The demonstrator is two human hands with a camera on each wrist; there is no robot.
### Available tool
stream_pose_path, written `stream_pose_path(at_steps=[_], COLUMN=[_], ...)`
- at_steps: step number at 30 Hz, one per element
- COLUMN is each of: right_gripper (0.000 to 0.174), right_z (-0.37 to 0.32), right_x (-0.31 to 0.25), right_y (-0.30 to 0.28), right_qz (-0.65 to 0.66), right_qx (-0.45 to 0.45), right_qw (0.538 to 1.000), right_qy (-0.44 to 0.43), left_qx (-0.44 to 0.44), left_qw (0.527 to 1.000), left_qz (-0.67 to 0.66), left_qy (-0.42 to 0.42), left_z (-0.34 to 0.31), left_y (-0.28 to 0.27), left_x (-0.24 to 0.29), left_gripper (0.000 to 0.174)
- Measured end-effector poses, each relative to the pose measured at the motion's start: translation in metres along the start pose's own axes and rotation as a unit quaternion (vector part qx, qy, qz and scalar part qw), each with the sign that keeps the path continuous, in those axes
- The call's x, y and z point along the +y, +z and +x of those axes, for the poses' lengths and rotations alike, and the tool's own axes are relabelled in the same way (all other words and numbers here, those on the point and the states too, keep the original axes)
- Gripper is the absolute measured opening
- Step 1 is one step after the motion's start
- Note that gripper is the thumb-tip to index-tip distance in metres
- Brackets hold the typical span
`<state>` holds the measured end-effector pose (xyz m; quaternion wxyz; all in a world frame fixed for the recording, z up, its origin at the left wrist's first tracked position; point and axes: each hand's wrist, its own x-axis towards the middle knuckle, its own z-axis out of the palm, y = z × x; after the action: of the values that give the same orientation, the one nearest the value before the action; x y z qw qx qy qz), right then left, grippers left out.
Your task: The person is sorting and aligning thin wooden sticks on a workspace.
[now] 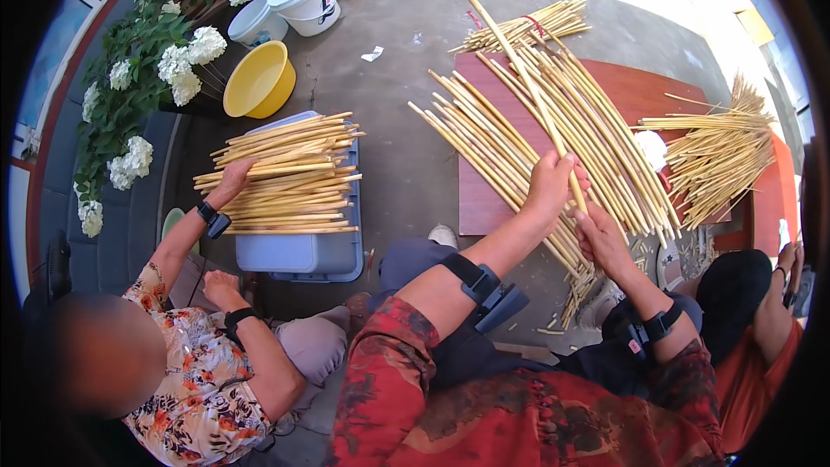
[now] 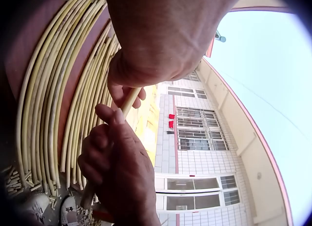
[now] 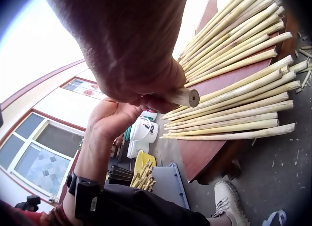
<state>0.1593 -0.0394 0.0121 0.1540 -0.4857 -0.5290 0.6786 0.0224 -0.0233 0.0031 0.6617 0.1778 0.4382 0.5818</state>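
Observation:
A long pale stalk (image 1: 519, 65) slants across the head view, held by both hands above stalks laid on a reddish-brown board (image 1: 474, 212). My left hand (image 1: 551, 186) has its fingers curled round the stalk near its lower part. Just below, at the stalk's near end, my right hand (image 1: 605, 240) grips it with thumb and fingers. The round cut end (image 3: 194, 98) with a small dark centre sticks out past the right hand in the right wrist view. Two rows of loose stalks (image 1: 596, 121) lie side by side under the hands.
At left, another person's hand (image 1: 233, 180) rests on stalks piled over a blue bin (image 1: 298, 255). A yellow basin (image 1: 259, 79), buckets (image 1: 303, 0) and white flowers stand behind. Bundled stalks (image 1: 722, 151) lie at right, near another seated person. Short cut pieces (image 1: 571, 303) litter the floor.

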Motion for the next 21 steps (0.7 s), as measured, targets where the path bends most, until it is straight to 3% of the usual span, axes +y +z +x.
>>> stream_pose_path(at_steps=[8, 13, 21], right_gripper=[0.015, 0.021, 0.023], right_z=[0.004, 0.006, 0.000], right_x=[0.000, 0.007, 0.007], right_y=[0.002, 0.005, 0.003], right_qz=[0.024, -0.067, -0.069], right_qx=[-0.038, -0.047, -0.028], right_qw=[0.999, 0.997, 0.997], right_qy=[0.013, -0.006, -0.009], left_qx=[0.009, 0.032, 0.041], left_qw=[1.000, 0.997, 0.993], left_qz=[0.001, -0.025, -0.067], left_qy=[0.005, 0.067, 0.085], left_z=[-0.001, 0.002, 0.007], left_y=[-0.010, -0.017, -0.017], left_x=[0.006, 0.018, 0.023], left_gripper=[0.023, 0.030, 0.032])
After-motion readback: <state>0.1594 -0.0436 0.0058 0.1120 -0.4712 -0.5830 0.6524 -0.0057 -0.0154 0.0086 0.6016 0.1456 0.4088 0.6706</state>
